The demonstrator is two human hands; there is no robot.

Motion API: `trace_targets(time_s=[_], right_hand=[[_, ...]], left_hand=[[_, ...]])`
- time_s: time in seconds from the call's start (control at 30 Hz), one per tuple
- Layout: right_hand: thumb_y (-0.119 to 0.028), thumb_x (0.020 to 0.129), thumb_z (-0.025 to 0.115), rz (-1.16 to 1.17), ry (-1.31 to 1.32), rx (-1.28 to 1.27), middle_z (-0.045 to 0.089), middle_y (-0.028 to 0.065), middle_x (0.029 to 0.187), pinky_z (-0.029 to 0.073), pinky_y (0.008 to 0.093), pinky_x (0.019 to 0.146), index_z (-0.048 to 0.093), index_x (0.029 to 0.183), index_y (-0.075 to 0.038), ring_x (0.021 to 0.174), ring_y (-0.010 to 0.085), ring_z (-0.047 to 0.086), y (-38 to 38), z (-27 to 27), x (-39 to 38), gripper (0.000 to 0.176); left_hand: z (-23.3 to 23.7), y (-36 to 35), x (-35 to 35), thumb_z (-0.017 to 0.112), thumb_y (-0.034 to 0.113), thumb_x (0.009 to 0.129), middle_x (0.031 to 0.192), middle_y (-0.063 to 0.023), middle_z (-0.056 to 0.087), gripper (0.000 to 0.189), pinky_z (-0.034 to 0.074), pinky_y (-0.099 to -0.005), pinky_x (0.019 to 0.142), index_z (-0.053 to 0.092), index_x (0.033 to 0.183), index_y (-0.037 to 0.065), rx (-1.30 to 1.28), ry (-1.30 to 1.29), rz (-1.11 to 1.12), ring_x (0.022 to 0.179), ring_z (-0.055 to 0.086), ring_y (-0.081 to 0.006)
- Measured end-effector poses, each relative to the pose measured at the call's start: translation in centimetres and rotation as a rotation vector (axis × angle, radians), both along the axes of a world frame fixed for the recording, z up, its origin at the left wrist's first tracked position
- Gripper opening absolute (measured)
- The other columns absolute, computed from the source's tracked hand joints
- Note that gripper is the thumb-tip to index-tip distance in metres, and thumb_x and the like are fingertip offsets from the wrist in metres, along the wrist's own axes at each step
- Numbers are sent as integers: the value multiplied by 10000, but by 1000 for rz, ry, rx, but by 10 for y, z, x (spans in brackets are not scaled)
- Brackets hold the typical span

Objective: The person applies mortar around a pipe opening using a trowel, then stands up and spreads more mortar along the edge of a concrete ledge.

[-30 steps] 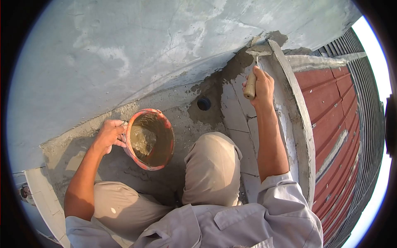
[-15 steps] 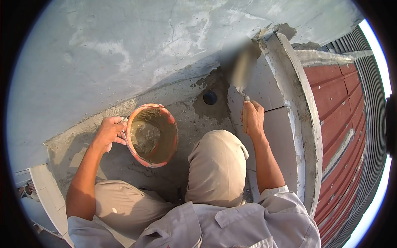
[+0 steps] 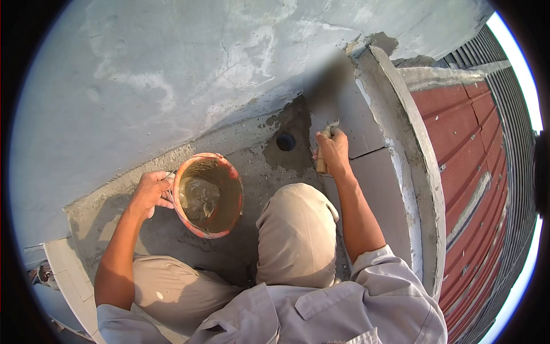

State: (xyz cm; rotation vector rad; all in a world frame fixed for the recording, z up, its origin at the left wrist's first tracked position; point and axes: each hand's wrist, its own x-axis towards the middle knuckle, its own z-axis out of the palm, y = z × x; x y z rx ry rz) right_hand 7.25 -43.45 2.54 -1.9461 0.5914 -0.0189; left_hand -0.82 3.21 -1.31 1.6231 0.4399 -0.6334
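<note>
The right hand [image 3: 334, 150] has its fingers wrapped around the light-brown cylindrical handle of a trowel [image 3: 322, 163]. The tool's curved metal neck projects beyond the knuckles; its blade cannot be made out. The trowel is positioned over the pale, flat wall blocks [image 3: 372, 178], to the right of a dark round pipe opening [image 3: 285, 141] in the floor.

The left hand [image 3: 152, 194] has its fingers curled around the thin metal wire handle [image 3: 170, 182] at the left side of an orange-red round bucket [image 3: 209, 233]. The bucket is tilted, with its mouth facing the camera, and contains wet grey-brown mortar [image 3: 197, 198]. Whether its base touches the floor cannot be determined.

Dark, damp mortar surrounds the pipe opening and extends up toward the corner, where a blurred area hides detail. Right of the bucket is a knee in beige cloth trousers [image 3: 298, 235]. A grey-blue plastered wall [image 3: 160, 74] borders the floor. Beyond the blocks run a raised concrete edge [image 3: 425, 155] and a red ribbed metal roof [image 3: 458, 137].
</note>
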Motion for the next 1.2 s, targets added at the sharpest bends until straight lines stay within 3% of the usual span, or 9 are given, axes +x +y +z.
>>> trace_targets(time_s=[0.23, 0.43, 0.67, 0.83, 0.97, 1.07, 1.2], right_hand=[[-173, 959, 722, -6, -133, -148, 664, 155, 864, 549, 340, 482, 566, 1183, 105, 600, 176, 654, 10, 32, 7, 389], [-166, 971, 704, 9, -179, -114, 633, 129, 836, 552, 332, 484, 565, 1162, 126, 594, 168, 637, 6, 62, 2, 375], [-199, 991, 667, 47, -129, 199, 631, 130, 869, 580, 320, 527, 623, 1105, 99, 646, 168, 638, -27, 111, 4, 323], [-305, 1040, 613, 69, -35, 330, 628, 73, 746, 508, 268, 430, 658, 1052, 41, 521, 131, 586, -79, 134, 30, 349], [-428, 1079, 508, 156, 244, 108, 575, 20, 663, 444, 238, 379, 684, 1085, 5, 461, 78, 520, -104, 164, 48, 467], [-418, 1079, 508, 127, 429, 8, 567, 19, 649, 439, 264, 364, 686, 1084, 11, 451, 88, 520, -108, 191, 47, 465], [-373, 1058, 555, 201, 477, -92, 595, 41, 662, 449, 285, 360, 681, 1063, 13, 448, 110, 554, -134, 216, 19, 406]], left_hand=[[2, 2, -3, 604, 201, 1019, 870, -61, 677, 216, 588, -315, 564, 682, 1041, 1, -20, 5, 1, 672, 665, -155], [1, 2, -1, 598, 204, 1024, 870, -61, 671, 206, 590, -345, 579, 669, 1018, 11, -44, -2, -13, 681, 668, -166], [-1, 4, -2, 592, 196, 1026, 876, -67, 671, 200, 591, -341, 574, 669, 1021, 11, -47, -5, -22, 687, 672, -169], [0, 2, -1, 591, 194, 1026, 874, -68, 676, 203, 596, -333, 570, 670, 1026, 7, -33, -9, -21, 685, 675, -165], [-1, 1, 0, 596, 187, 1022, 880, -81, 682, 220, 597, -327, 565, 676, 1046, -16, -41, -20, -11, 683, 678, -167], [-3, 0, 1, 600, 184, 1019, 880, -85, 687, 227, 598, -322, 565, 679, 1053, -26, -36, -22, -47, 683, 680, -167], [3, -4, 2, 601, 182, 1018, 882, -86, 695, 227, 601, -318, 567, 683, 1062, -25, -37, -18, -25, 680, 681, -162]])
